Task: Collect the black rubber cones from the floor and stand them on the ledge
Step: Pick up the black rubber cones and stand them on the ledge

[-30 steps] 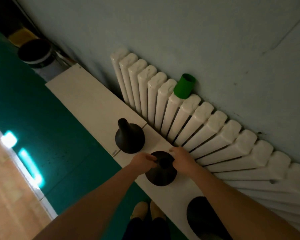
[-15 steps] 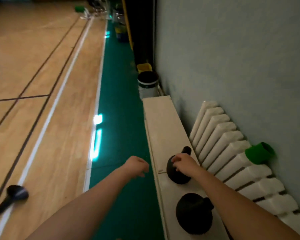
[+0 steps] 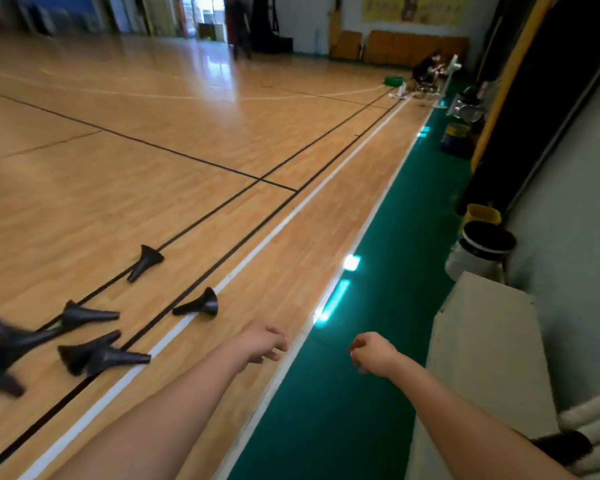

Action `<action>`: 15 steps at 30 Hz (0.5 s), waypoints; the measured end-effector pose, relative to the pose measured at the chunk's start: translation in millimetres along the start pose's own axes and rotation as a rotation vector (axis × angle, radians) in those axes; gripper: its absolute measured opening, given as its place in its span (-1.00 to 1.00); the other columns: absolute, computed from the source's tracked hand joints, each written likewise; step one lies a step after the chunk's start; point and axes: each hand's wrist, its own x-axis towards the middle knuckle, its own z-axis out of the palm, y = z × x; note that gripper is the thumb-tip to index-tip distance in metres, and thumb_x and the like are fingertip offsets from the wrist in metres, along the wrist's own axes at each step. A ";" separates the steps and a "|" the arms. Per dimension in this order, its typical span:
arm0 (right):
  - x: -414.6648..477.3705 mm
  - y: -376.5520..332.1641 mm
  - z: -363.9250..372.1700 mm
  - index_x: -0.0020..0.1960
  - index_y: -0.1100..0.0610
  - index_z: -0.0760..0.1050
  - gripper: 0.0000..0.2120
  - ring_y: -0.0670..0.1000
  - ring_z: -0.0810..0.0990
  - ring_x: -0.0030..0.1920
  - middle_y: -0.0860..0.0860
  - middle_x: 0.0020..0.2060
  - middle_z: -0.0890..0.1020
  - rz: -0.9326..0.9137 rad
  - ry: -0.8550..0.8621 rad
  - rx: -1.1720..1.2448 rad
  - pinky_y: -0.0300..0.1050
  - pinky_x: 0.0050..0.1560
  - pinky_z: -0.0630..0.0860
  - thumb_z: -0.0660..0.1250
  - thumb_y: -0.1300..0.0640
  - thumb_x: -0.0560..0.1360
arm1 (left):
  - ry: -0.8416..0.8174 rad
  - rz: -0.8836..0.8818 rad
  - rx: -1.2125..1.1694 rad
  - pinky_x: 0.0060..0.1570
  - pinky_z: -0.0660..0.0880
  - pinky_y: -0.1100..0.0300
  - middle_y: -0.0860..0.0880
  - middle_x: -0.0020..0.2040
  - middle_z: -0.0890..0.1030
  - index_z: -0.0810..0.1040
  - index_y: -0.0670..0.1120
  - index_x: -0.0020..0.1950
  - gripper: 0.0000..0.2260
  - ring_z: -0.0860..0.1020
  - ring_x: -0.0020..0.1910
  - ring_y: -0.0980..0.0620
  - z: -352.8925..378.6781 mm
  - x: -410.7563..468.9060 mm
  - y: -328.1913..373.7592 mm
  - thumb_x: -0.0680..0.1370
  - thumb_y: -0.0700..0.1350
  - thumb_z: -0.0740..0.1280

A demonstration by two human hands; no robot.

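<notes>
While both arms are reaching forward low in the frame, the left hand (image 3: 262, 344) and the right hand (image 3: 373, 353) are hanging loosely curled and holding nothing. Several black rubber cones are lying on their sides on the wooden floor (image 3: 187, 133) at centre left: one cone (image 3: 145, 262) on a black court line, a second cone (image 3: 198, 304) beside a white line, and a blurred heap (image 3: 94, 355) spreading to the lower left edge. At lower right the white ledge (image 3: 482, 341) is running along a grey wall, with a dark object (image 3: 565, 446), partly hidden by the right forearm, sitting beside a white radiator (image 3: 593, 414). A green floor strip (image 3: 361, 271) is separating ledge and cones. Beyond the ledge, a black-and-white bin (image 3: 478, 254) and a yellow bin (image 3: 482, 214) are standing by the wall.
</notes>
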 end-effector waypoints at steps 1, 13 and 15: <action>3.5 -19.2 14.8 -0.03 0.17 0.59 -0.80 0.07 0.61 -0.21 0.14 -0.14 0.64 -0.026 -0.027 -0.037 -0.14 -0.11 0.55 0.20 0.27 0.48 | 0.040 -0.026 -0.011 -0.21 0.42 0.22 0.06 -0.08 0.65 0.61 -0.01 0.00 -0.88 0.61 -0.19 0.10 -22.0 -3.6 -18.9 0.50 -0.15 0.35; -13.3 -219.1 220.0 -0.02 0.15 0.47 -0.82 -0.01 0.56 -0.36 0.05 -0.23 0.59 -0.083 -0.395 -0.119 -0.24 -0.40 0.38 0.09 0.25 0.58 | 0.362 -0.268 -0.210 -0.01 0.47 0.13 0.06 -0.08 0.65 0.59 -0.03 0.07 -0.85 0.62 -0.15 0.13 -223.1 -86.1 -248.4 0.58 -0.11 0.25; -21.9 -244.1 237.2 0.06 0.17 0.48 -0.82 -0.02 0.57 -0.32 0.06 -0.18 0.59 -0.120 -0.422 -0.181 -0.23 -0.37 0.40 0.11 0.23 0.59 | 0.361 -0.277 -0.283 0.04 0.45 0.11 0.04 -0.06 0.65 0.59 -0.04 0.07 -0.85 0.62 -0.13 0.12 -238.8 -97.5 -270.0 0.58 -0.10 0.25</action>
